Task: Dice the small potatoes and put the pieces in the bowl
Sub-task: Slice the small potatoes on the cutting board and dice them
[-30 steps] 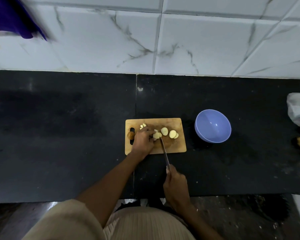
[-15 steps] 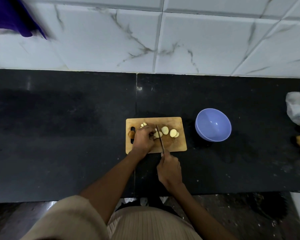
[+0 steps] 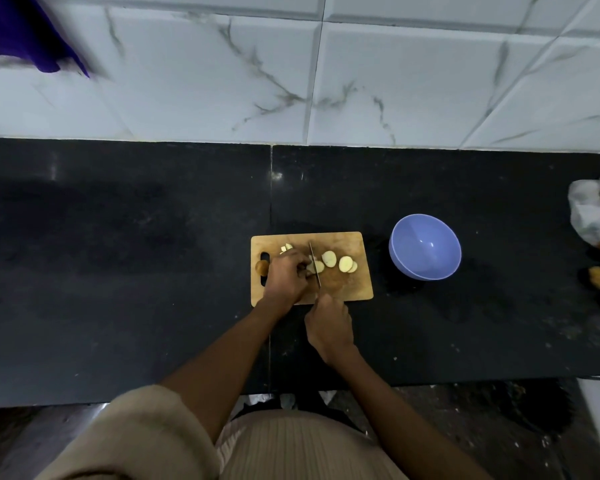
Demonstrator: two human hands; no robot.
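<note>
Left hand pinning potato pieces on cutting board, fingers curling. Right hand gripping knife, blade lying beside slices. Bowl sitting right on tabletop.

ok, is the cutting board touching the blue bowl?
Apart. In the head view, a strip of dark counter shows plainly between the right edge of the cutting board and the blue bowl.
</note>
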